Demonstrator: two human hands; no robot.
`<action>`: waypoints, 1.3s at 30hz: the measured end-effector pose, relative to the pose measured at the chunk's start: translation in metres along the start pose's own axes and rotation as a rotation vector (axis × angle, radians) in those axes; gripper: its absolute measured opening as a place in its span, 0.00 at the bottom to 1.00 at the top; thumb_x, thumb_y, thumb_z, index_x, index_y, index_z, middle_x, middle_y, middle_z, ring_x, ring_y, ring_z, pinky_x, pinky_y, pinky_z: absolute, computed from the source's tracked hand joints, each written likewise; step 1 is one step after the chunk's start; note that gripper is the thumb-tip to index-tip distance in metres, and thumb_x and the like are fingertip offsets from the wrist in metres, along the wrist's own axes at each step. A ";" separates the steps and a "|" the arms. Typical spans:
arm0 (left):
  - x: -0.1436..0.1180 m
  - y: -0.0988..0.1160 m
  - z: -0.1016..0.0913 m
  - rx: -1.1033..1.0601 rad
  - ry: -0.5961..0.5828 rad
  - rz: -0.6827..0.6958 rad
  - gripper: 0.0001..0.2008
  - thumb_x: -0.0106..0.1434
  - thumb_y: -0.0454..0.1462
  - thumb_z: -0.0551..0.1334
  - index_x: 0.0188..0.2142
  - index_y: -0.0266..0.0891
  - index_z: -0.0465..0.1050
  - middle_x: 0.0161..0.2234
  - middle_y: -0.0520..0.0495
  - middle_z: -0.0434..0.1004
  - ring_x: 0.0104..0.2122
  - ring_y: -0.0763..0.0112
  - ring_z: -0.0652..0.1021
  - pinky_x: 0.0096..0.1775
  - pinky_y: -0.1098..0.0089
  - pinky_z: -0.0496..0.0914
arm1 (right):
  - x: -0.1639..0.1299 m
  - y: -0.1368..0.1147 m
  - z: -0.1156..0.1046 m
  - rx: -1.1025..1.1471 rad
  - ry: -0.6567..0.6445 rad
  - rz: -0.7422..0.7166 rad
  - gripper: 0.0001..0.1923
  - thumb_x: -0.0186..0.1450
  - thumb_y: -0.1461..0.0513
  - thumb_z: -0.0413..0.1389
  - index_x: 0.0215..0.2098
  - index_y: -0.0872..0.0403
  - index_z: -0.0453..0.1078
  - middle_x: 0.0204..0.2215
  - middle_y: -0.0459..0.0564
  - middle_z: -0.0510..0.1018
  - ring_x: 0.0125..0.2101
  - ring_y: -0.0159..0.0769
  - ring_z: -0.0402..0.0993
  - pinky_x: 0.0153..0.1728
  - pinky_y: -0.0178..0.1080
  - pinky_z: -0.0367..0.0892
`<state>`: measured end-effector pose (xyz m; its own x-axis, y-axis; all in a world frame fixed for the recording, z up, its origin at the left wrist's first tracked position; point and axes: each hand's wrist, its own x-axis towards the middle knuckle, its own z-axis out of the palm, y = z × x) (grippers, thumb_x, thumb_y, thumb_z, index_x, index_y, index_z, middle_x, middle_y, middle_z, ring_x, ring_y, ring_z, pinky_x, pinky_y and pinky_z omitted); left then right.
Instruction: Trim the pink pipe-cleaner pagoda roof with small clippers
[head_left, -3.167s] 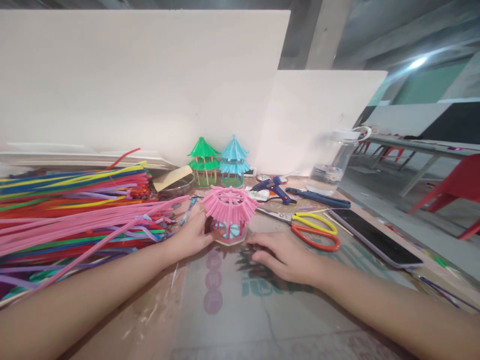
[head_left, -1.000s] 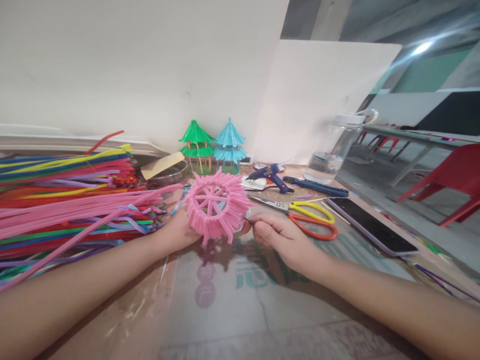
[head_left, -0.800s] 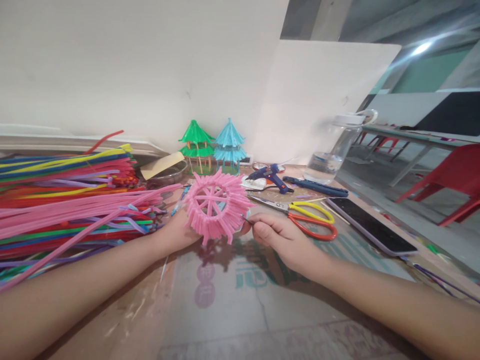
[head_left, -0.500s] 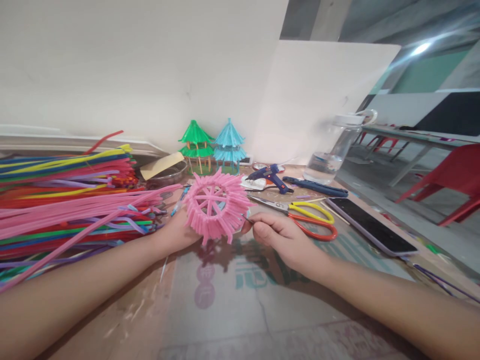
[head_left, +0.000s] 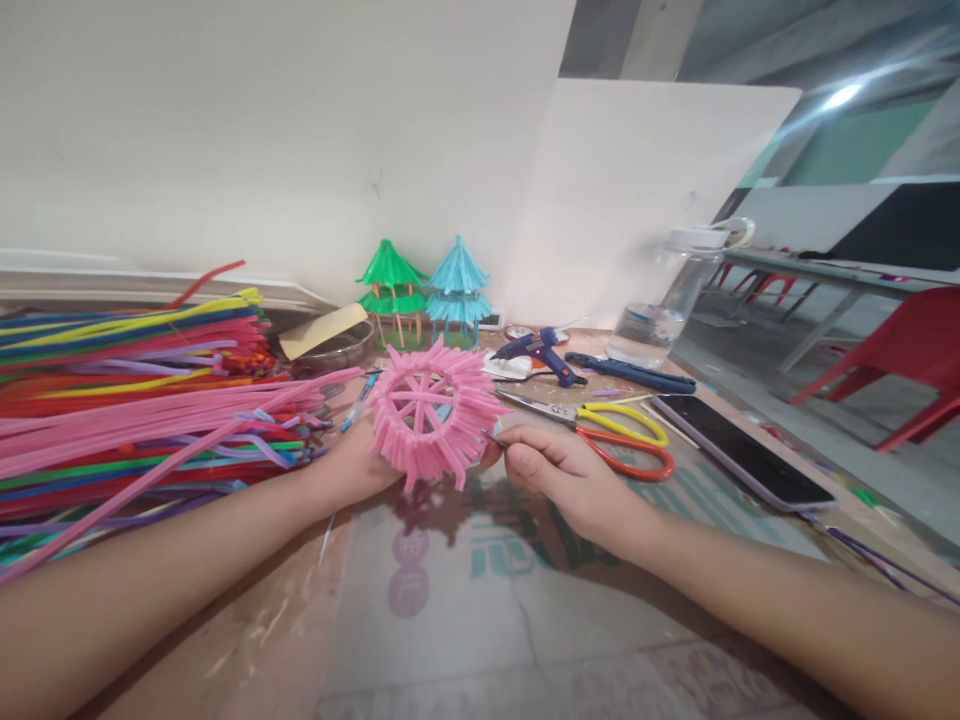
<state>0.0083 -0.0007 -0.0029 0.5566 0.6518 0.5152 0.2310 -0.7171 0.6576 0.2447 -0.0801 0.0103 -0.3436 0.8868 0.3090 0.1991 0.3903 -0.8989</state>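
Note:
A fringed pink pipe-cleaner ring (head_left: 469, 425) with crossed spokes is held above the table by my left hand (head_left: 358, 462), whose fingers are mostly hidden behind it. My right hand (head_left: 555, 470) is closed in a pinch on a thin dark pointed tool (head_left: 495, 440). Most of that tool is covered by the fingers; its kind is unclear, perhaps tweezers. Its tip reaches the right edge of the pink fringe. Just beyond the right hand lie scissors (head_left: 626, 464) with yellow and orange handles.
Piles of colourful pipe cleaners (head_left: 150, 420) cover the left side. Green (head_left: 390, 280) and blue (head_left: 457, 285) pipe-cleaner pavilions stand behind. A glue gun (head_left: 544, 350), dark-blue cutter-like tool (head_left: 630, 373), water bottle (head_left: 652, 300) and phone (head_left: 739, 450) are at right. A yellowish card (head_left: 322, 332) rests on a round tin (head_left: 345, 350).

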 end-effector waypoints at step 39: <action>0.000 -0.001 -0.001 0.044 -0.004 0.035 0.25 0.59 0.51 0.68 0.51 0.41 0.74 0.56 0.41 0.76 0.59 0.46 0.72 0.65 0.48 0.62 | 0.000 0.003 0.001 0.051 -0.020 0.023 0.27 0.66 0.40 0.53 0.33 0.55 0.74 0.22 0.42 0.63 0.22 0.30 0.54 0.23 0.34 0.53</action>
<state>0.0077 0.0005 -0.0032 0.5683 0.6251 0.5350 0.2463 -0.7497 0.6143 0.2445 -0.0789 0.0073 -0.3578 0.8901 0.2823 0.1599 0.3563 -0.9206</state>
